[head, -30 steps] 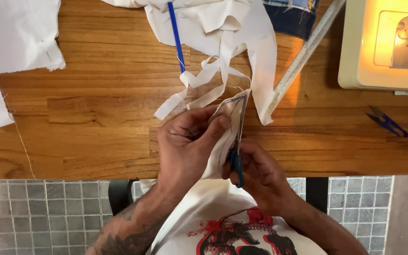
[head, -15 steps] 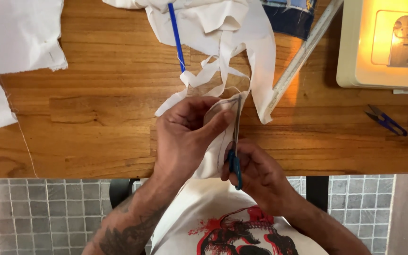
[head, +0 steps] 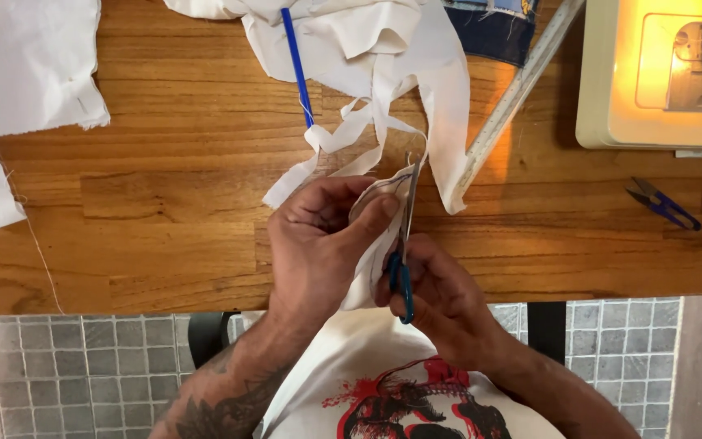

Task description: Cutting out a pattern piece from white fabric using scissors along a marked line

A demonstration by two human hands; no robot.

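Note:
My left hand [head: 318, 240] pinches a small piece of white fabric [head: 377, 236] with a drawn line on it, held upright over the front edge of the wooden table [head: 164, 211]. My right hand [head: 440, 301] grips blue-handled scissors [head: 404, 244], whose blades run up along the fabric's right edge. White fabric strips [head: 367, 122] trail from the piece toward a heap of white cloth [head: 351, 32] at the back.
A blue pen [head: 296, 61] lies on the heap. A long ruler [head: 513, 97] slants at right of it. A lit sewing machine [head: 664, 73] stands at back right, with small blue thread snips [head: 664, 203] near it. More white cloth [head: 18, 73] lies at left.
The scissors' blades have crept further up along the fabric edge. My left hand has shifted its grip slightly on the piece.

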